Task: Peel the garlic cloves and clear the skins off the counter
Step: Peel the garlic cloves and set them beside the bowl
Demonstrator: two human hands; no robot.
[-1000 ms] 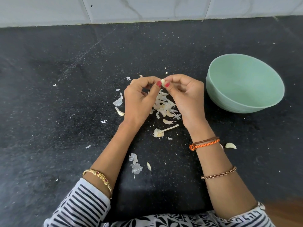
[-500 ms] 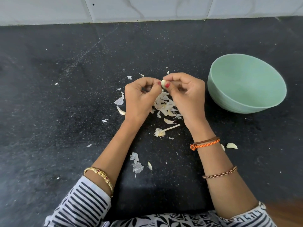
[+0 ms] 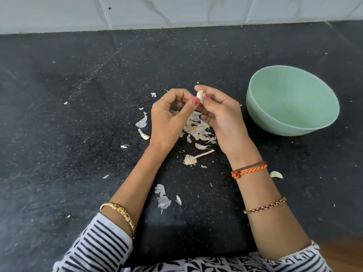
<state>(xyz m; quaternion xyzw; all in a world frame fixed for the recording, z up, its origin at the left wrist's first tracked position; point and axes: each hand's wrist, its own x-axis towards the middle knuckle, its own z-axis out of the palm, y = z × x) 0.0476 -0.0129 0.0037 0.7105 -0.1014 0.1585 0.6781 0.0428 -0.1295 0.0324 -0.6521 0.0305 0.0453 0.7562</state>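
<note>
Black speckled worktop [image 3: 59, 134] under both hands shows peeling in hand: right hand [image 3: 222, 114] pinches a garlic clove [image 3: 200, 96], left hand [image 3: 169, 116] thumb nipping its skin, so next comes stripping it among the skins [image 3: 196, 128] below the fingers.

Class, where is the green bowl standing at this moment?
In the head view the green bowl stands on the black counter, right of the right hand, near the tiled wall.
</note>
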